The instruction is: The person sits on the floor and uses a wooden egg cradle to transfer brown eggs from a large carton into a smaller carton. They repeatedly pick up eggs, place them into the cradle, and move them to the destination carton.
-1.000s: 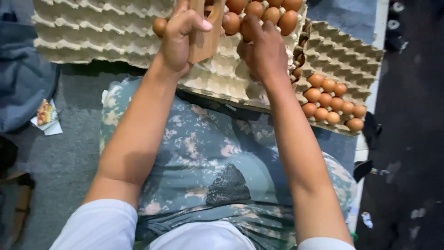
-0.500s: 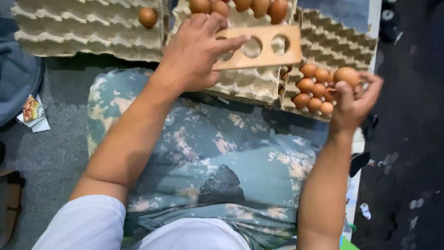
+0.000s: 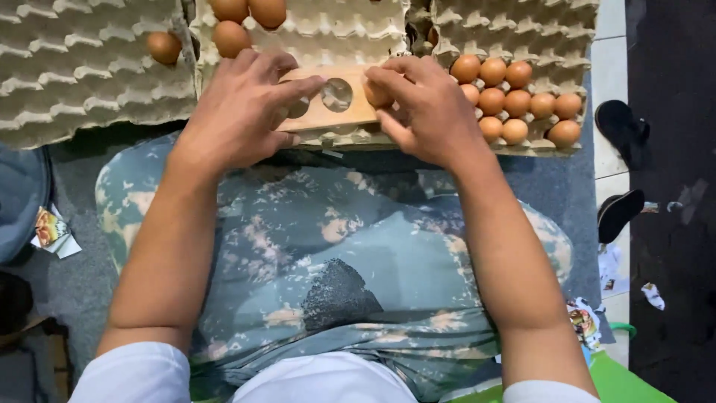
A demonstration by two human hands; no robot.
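2 hands on wooden gauge board (image 3: 332, 104), right hand (image 3: 421, 112) pinching egg (image 3: 375, 95)

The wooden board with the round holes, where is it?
In the head view, the wooden board lies top centre on the middle egg tray, held between the left hand and right hand.

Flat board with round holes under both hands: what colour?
Light tan wooden board, bare and unpainted; the head view shows it best.
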